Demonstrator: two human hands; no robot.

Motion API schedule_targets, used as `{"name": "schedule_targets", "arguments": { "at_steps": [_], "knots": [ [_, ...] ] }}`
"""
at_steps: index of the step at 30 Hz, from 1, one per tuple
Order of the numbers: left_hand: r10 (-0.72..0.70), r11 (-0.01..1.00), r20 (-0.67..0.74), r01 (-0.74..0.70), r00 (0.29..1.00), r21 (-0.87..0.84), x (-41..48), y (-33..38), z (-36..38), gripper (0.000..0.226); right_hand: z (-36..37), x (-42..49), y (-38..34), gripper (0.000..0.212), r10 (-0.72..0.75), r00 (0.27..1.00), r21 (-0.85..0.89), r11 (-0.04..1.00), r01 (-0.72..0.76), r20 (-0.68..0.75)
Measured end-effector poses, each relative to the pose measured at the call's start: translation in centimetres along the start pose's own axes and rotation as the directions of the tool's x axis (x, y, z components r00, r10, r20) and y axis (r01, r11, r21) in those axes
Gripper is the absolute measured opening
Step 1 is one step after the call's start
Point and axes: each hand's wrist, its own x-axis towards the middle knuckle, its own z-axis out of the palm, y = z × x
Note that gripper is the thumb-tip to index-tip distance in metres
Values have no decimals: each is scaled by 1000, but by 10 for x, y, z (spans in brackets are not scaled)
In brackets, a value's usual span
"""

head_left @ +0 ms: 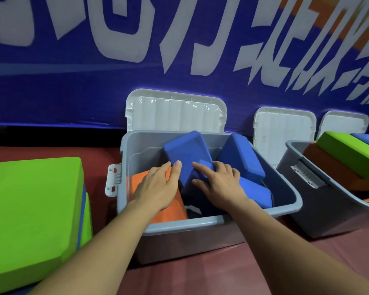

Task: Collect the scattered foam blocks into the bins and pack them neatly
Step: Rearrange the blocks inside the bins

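Observation:
A grey bin point(200, 225) stands in front of me with its lid open. A blue foam block point(185, 152) stands tilted in its middle. My left hand point(158, 186) holds the block's left edge, thumb on its face, and lies over an orange block point(170, 209). My right hand point(219, 182) grips the block's lower right corner, index finger stretched across the face. A second blue block point(241, 158) leans at the bin's right, and a third point(258, 192) lies below it.
A large green block point(34, 207) lies on the floor to the left, on top of other blocks. A second grey bin point(320, 201) at the right holds green point(349, 152), orange and blue blocks. White lids point(283, 128) lean on a blue banner wall.

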Motion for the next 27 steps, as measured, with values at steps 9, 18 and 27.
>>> {"name": "schedule_targets", "arguments": {
  "at_steps": [9, 18, 27],
  "knots": [
    [22, 996, -53, -27, 998, -90, -6, 2, -37, 86, -73, 2, -20, 50, 175, 929, 471, 882, -1, -325],
    [168, 885, -451, -336, 876, -323, -41, 15, -137, 86, -152, 18, -147, 53, 271, 873, 838, 491, 238, -406],
    [-50, 998, -412, 32, 910, -51, -82, -53, -255, 74, -121, 30, -262, 49, 93, 995, 912, 406, -67, 32]
  ]
}}
